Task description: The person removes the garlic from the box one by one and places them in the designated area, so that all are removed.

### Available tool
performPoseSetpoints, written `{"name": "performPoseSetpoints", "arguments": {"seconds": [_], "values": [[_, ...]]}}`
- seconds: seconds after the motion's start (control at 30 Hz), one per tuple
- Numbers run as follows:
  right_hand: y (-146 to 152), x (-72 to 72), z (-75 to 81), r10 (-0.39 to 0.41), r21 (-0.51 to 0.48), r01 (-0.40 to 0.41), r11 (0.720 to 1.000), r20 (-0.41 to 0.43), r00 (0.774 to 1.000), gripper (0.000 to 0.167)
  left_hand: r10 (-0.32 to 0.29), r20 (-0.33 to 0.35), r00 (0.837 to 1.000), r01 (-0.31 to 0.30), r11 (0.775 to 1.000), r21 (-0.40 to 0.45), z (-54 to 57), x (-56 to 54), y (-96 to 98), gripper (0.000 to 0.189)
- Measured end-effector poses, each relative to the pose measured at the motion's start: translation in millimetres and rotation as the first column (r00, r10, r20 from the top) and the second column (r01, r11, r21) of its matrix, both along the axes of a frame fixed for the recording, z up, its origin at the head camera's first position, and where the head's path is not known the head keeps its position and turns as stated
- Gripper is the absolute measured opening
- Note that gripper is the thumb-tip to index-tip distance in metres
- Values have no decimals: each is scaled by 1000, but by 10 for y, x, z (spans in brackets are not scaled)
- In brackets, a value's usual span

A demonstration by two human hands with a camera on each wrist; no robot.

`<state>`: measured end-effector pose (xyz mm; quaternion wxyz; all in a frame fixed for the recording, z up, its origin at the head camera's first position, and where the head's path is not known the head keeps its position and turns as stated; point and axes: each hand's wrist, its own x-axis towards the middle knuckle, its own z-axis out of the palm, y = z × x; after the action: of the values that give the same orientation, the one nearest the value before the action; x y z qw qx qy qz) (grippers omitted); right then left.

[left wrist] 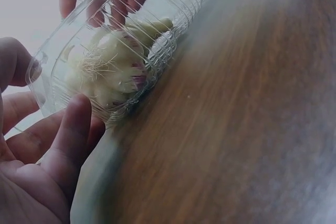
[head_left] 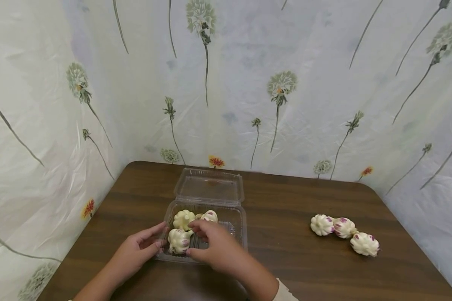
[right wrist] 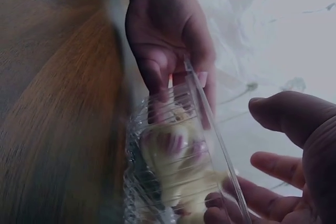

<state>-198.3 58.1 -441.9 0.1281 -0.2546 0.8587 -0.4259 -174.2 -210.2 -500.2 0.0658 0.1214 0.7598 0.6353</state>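
Note:
A clear plastic clamshell container [head_left: 245, 225] sits on the table with its lid [head_left: 209, 186] folded back. Inside it are a garlic bulb [head_left: 179, 241] at the front left, another garlic bulb [head_left: 183, 219] behind it, and a third garlic bulb [head_left: 209, 215] partly covered by my right hand. My left hand [head_left: 137, 248] is at the container's left side, its thumb and fingertips at the wall and rim. Over the open tray reaches my right hand [head_left: 220, 246], fingers loosely bent beside the front bulb, thumb apart from them in the right wrist view.
Three more garlic bulbs [head_left: 344, 228] lie in a slanting row at the right of the brown wooden table [head_left: 278, 255]. A pale curtain [head_left: 241, 83] printed with dandelions hangs right behind the table and along both sides.

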Motion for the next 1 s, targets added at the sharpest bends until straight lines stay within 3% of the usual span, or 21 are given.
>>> {"name": "performPoseSetpoints", "arguments": {"seconds": [0.47,1.0], "values": [[-91,-30,-80,-13,81,13,997,1,1000,61,11,3,1000,-11,1000,-22,-29,7,7,57],[-181,-129,-126,19,156,-8,988,-70,997,56,17,2,1000,-16,999,-28,-25,5,11,56]]}}
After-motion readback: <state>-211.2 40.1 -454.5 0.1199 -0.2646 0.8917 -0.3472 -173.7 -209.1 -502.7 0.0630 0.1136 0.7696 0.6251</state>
